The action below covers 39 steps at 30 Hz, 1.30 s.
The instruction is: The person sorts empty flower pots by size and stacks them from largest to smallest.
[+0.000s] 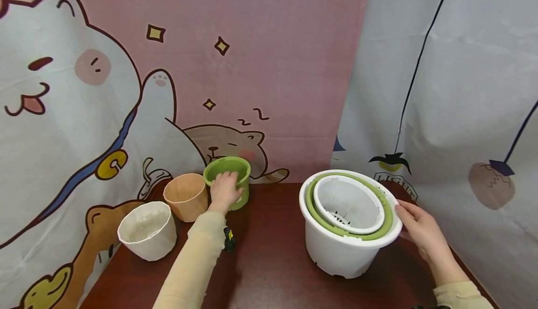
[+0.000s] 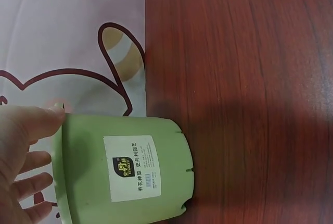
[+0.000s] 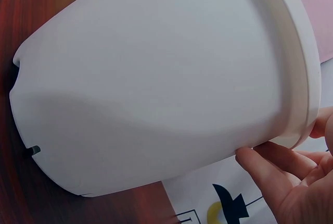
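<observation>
At the back of the table, my left hand (image 1: pixel 224 190) is over the green flowerpot (image 1: pixel 241 197). In the left wrist view its thumb (image 2: pixel 49 120) touches the rim, while the other fingers stand loosely bent by the opening. A white label (image 2: pixel 134 168) is on this pot's side. My right hand (image 1: pixel 422 229) holds the large white flowerpot (image 1: pixel 342 253) at its right rim. In the right wrist view fingertips (image 3: pixel 247 156) press the wall just under the lip. Inside the large pot sit a green pot (image 1: pixel 313 206) and a smaller white pot (image 1: pixel 361 201).
Left of the green pot stand an orange faceted pot (image 1: pixel 189 206) and a cream faceted pot (image 1: pixel 153 243). The dark red wooden table (image 1: pixel 269 253) runs back to a cartoon-printed cloth (image 1: pixel 290 66). A small black and yellow object (image 1: pixel 229 239) shows beside my left sleeve.
</observation>
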### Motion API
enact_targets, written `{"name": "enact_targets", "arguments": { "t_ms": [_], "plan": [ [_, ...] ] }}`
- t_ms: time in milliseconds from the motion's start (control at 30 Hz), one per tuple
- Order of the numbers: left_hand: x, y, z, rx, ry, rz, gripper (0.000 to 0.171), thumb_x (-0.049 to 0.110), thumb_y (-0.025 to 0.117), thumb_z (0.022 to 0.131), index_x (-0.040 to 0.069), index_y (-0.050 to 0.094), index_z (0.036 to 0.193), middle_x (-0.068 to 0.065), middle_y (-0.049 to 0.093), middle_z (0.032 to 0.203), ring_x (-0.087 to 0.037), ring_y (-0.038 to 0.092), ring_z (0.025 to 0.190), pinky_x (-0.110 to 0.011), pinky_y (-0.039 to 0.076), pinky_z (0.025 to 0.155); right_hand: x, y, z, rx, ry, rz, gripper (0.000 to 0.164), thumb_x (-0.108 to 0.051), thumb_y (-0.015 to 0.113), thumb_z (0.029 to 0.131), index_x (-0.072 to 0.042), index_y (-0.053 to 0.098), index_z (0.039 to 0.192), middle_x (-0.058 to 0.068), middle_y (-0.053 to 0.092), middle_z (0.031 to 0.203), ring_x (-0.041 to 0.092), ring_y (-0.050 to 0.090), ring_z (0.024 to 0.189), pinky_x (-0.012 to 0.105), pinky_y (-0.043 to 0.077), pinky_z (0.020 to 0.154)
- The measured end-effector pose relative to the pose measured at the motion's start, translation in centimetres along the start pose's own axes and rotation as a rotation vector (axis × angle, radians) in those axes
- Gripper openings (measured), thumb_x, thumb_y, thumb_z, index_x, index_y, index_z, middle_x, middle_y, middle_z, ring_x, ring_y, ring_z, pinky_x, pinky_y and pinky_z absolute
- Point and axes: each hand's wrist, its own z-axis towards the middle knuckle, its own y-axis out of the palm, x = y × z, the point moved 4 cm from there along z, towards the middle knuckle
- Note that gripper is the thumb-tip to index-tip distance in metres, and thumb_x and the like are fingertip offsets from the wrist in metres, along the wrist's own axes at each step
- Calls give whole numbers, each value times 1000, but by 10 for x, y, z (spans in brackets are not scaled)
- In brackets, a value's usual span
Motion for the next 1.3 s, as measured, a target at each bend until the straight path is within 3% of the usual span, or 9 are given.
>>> {"name": "enact_targets", "arguments": {
  "t_ms": [300, 633, 1133, 1300],
  "plan": [
    [-4, 8, -2, -34, 26, 53, 52, 33, 73, 78, 12, 57, 122, -10, 57, 115, -34, 50, 104, -51, 39, 86, 0, 0, 0, 1, 1, 6, 71, -47, 38, 95, 8, 27, 140, 34, 37, 131, 6, 60, 81, 37, 54, 68],
    [-5, 14, -6, -36, 41, 90, 42, 25, 72, 79, 12, 60, 117, -9, 62, 103, -33, 55, 97, -51, 39, 90, 2, 0, 0, 1, -2, 9, 71, -46, 38, 96, 9, 26, 140, 34, 37, 131, 7, 60, 81, 37, 54, 67],
    [-2, 15, -9, 9, 33, 84, 21, 9, 68, 78, 17, 67, 98, -6, 63, 84, -31, 57, 84, -50, 43, 80, 2, 1, 0, 10, -7, 4, 70, -45, 38, 96, 9, 28, 139, 34, 38, 130, 8, 61, 80, 36, 54, 67],
    [-2, 17, -9, 13, 30, 89, 27, 3, 66, 77, 20, 67, 98, -5, 63, 82, -29, 57, 80, -47, 44, 73, 2, 1, 1, 11, 0, 6, 71, -47, 38, 95, 8, 28, 140, 34, 38, 130, 8, 61, 81, 36, 54, 67]
  ]
}}
